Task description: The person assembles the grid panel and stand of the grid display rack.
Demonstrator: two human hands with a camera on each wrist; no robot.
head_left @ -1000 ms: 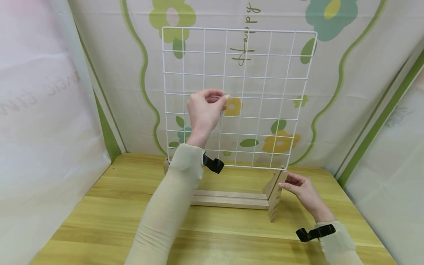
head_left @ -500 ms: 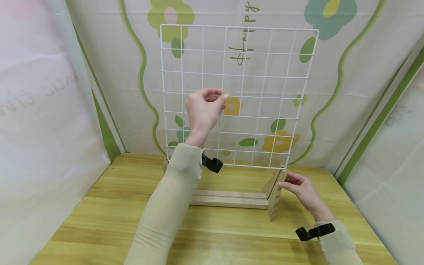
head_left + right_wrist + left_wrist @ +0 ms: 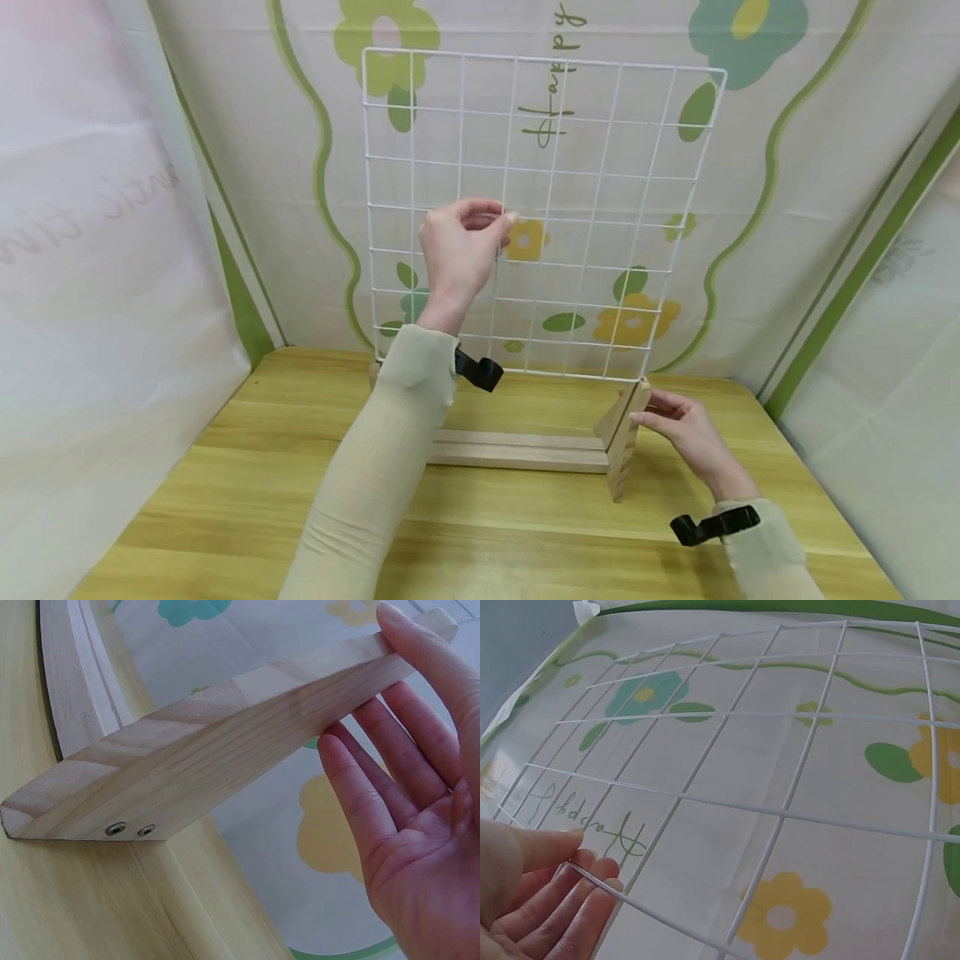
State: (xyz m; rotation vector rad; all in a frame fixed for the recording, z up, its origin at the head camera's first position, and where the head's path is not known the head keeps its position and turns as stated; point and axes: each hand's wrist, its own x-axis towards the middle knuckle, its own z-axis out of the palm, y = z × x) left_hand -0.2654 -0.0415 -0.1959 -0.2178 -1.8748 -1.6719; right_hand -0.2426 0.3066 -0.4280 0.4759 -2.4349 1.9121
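Note:
A white wire grid panel (image 3: 552, 172) stands nearly upright over a wooden stand (image 3: 517, 459). My left hand (image 3: 459, 250) pinches one of the grid's wires left of its middle; the left wrist view shows the thumb above that wire (image 3: 667, 919) and the fingers below. At the stand's right end, my right hand (image 3: 693, 437) holds the upper part of the slanted side piece (image 3: 624, 437). In the right wrist view its thumb lies on the edge of this side piece (image 3: 225, 742), fingers on the outer face. My left forearm hides most of the stand's left end.
The stand rests on a wood-grain table (image 3: 525, 542). Behind it hangs a pale cloth (image 3: 750, 167) printed with flowers and writing. More pale cloth sheets (image 3: 112, 250) close in the left and right sides. Each wrist wears a black strap mount (image 3: 716, 525).
The grid panel has risen slightly, its top edge and lower left corner higher than before. My left hand has shifted a little left and up with it. My right hand stays on the side piece.

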